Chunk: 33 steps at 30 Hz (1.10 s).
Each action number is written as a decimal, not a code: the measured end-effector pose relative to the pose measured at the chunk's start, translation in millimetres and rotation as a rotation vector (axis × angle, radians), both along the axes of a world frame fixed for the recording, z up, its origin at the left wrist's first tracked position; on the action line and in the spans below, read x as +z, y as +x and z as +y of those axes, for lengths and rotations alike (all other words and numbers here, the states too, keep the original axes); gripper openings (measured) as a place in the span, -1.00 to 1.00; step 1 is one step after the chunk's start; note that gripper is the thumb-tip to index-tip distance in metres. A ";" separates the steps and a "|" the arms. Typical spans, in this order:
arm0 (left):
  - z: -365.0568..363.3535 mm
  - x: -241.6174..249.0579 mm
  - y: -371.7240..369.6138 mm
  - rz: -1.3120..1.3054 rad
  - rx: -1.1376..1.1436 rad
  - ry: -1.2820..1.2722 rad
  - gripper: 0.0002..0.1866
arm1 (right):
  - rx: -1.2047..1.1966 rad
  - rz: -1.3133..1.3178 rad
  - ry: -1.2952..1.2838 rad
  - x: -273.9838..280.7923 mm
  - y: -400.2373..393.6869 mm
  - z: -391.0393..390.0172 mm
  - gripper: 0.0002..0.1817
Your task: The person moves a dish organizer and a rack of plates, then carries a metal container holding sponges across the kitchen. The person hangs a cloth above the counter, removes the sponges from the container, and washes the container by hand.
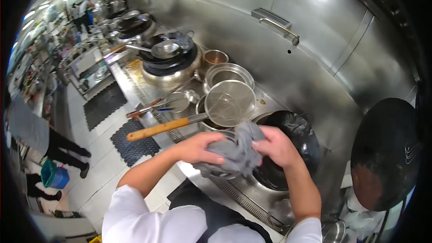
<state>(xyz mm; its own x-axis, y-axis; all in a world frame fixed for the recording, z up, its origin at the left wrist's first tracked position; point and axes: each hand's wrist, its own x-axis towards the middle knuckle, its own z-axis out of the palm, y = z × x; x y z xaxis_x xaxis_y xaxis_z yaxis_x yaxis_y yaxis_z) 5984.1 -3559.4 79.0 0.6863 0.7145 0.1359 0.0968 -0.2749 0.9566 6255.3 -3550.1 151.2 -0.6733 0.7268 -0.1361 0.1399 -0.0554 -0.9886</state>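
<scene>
My left hand point(203, 148) is closed on a bunched grey cloth point(240, 148). My right hand point(278, 146) grips the other side of the same cloth, its fingers partly hidden in the folds. Part of a round, shiny rim shows beside the cloth near my left fingers; the thing it belongs to is mostly covered, and I cannot make out its kind. Just beyond my hands a round mesh strainer point(230, 103) with a wooden handle point(157, 129) lies across pots. A dark wok point(288, 153) sits to the right, partly behind my right hand and forearm.
Metal pots point(229, 73) and a small copper-coloured pot point(216, 57) stand behind the strainer. Farther left, a wok point(173, 45) holding a ladle rests on a burner. A large black wok point(384, 155) leans at right. A person point(33, 126) stands at left near a blue bin point(56, 174).
</scene>
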 end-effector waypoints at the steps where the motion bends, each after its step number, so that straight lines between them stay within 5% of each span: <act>1: 8.4 -11.5 -18.0 -0.091 0.030 -0.143 -0.46 | -0.021 0.010 -0.031 10.1 -16.3 19.6 -0.71; 4: 33.4 -52.8 -68.4 -0.418 0.114 -0.489 -0.38 | -0.021 0.072 -0.137 27.0 -75.5 90.1 -0.66; 7: 52.3 -92.7 -108.3 -0.561 0.297 -0.562 -0.39 | 0.041 0.174 -0.090 33.2 -126.9 177.0 -0.65; 10: 55.7 -91.7 -132.4 -0.413 0.672 -0.481 -0.47 | -0.064 0.300 -0.031 58.0 -161.1 276.0 -0.54; 12: 54.1 -93.8 -150.1 -0.402 0.702 -0.467 -0.54 | -0.453 0.403 0.117 76.7 -174.9 348.6 -0.36; 14: 54.5 -90.9 -162.6 -0.409 0.723 -0.494 -0.60 | -0.462 0.448 0.204 104.4 -155.1 437.0 -0.22; 18: 61.9 -86.8 -168.5 -0.499 0.693 -0.599 -0.70 | -0.780 0.466 0.226 123.6 -88.9 541.6 -0.49; 23: 80.8 -77.5 -178.3 -0.462 0.623 -0.632 -0.75 | -1.168 0.569 0.318 116.7 -7.2 577.6 -0.73; 33: 118.6 -72.7 -165.6 -0.381 0.499 -0.635 -0.77 | -1.341 0.685 0.347 105.1 101.4 547.1 -0.62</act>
